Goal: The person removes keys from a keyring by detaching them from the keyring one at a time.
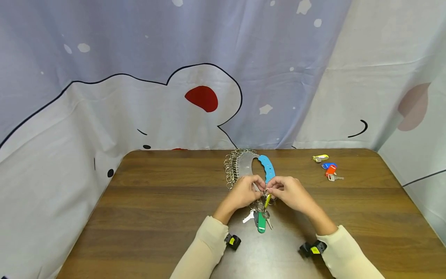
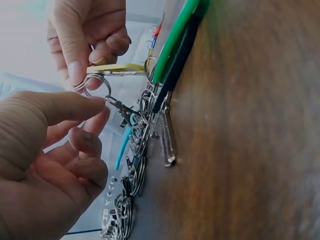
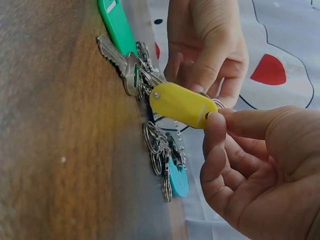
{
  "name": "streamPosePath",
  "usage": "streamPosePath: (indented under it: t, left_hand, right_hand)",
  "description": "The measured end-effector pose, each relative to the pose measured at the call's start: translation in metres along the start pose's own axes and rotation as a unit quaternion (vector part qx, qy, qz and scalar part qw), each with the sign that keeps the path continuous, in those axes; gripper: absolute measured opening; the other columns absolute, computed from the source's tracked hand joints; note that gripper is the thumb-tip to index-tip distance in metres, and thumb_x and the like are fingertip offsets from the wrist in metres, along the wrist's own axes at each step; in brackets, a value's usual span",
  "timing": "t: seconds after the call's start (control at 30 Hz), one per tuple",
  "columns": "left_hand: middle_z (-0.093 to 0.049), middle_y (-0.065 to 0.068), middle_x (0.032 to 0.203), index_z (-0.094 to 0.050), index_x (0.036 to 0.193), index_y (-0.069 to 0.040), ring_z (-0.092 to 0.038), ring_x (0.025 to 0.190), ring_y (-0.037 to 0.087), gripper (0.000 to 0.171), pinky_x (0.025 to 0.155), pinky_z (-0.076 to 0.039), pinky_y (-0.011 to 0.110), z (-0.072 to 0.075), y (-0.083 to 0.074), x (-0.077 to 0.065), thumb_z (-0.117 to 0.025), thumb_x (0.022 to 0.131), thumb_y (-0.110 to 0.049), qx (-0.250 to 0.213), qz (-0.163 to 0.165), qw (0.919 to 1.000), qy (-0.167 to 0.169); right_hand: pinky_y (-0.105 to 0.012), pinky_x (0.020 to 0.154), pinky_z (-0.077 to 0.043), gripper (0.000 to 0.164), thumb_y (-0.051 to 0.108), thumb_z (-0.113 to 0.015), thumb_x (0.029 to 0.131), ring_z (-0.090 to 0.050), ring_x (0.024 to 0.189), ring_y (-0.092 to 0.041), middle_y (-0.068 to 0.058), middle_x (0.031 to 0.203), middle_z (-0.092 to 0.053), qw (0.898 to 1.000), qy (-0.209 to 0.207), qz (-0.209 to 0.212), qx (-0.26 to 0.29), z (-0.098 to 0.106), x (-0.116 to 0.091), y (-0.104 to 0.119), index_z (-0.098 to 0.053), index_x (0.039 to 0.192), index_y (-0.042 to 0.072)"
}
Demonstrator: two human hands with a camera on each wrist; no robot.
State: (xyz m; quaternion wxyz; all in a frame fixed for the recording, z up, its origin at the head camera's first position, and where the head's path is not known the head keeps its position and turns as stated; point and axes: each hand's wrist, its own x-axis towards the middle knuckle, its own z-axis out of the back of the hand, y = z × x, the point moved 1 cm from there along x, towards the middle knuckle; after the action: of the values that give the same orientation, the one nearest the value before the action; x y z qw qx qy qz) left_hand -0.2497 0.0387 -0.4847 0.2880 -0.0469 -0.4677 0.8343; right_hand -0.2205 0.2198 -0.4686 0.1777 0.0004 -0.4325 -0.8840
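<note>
My left hand (image 1: 245,192) and right hand (image 1: 290,192) meet over the near end of a key holder, a curved metal plate (image 1: 245,163) with a blue handle (image 1: 267,166) and many small rings along its outer edge. The left thumb and forefinger pinch a split key ring (image 2: 101,80) beside a small metal clasp (image 2: 119,108). With its thumb and forefinger, the right hand pinches the holed end of a yellow key tag (image 3: 180,105), close against that ring. Below the hands lie a green key tag (image 1: 261,223), a silver key (image 3: 116,57) and a white-looking key (image 1: 249,216).
At the back right of the brown table (image 1: 156,217) lie a yellow tag (image 1: 321,157), a blue tag (image 1: 326,166) and a red tag (image 1: 331,169) with a key (image 1: 336,178). A printed curtain (image 1: 139,112) hangs behind the table's far edge.
</note>
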Motion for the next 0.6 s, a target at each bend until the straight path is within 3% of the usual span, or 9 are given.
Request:
streamPosePath:
  t: [0.23, 0.6]
  left_hand:
    - [-0.067, 0.000, 0.079, -0.071, 0.078, -0.012, -0.053, 0.062, 0.005, 0.009, 0.055, -0.044, 0.015, 0.0007, 0.0016, 0.0008, -0.075, 0.076, -0.004, 0.064, -0.038, 0.9969, -0.024]
    - [-0.063, -0.003, 0.071, -0.065, 0.072, -0.016, -0.054, 0.062, 0.008, 0.015, 0.052, -0.041, 0.014, 0.0018, 0.0012, 0.0012, -0.074, 0.072, -0.004, 0.088, -0.071, 0.9922, -0.053]
  right_hand:
    - [-0.031, 0.062, -0.056, 0.006, 0.012, -0.068, 0.089, -0.067, 0.069, -0.023, -0.004, 0.074, -0.070, 1.000, 0.008, -0.003, 0.008, 0.0006, 0.0000, 0.0021, -0.070, 0.090, 0.006]
    - [-0.033, 0.063, -0.057, 0.010, 0.014, -0.067, 0.090, -0.067, 0.069, -0.021, -0.005, 0.075, -0.070, 1.000, -0.006, 0.003, 0.010, -0.0014, -0.0003, 0.0033, -0.069, 0.090, 0.004]
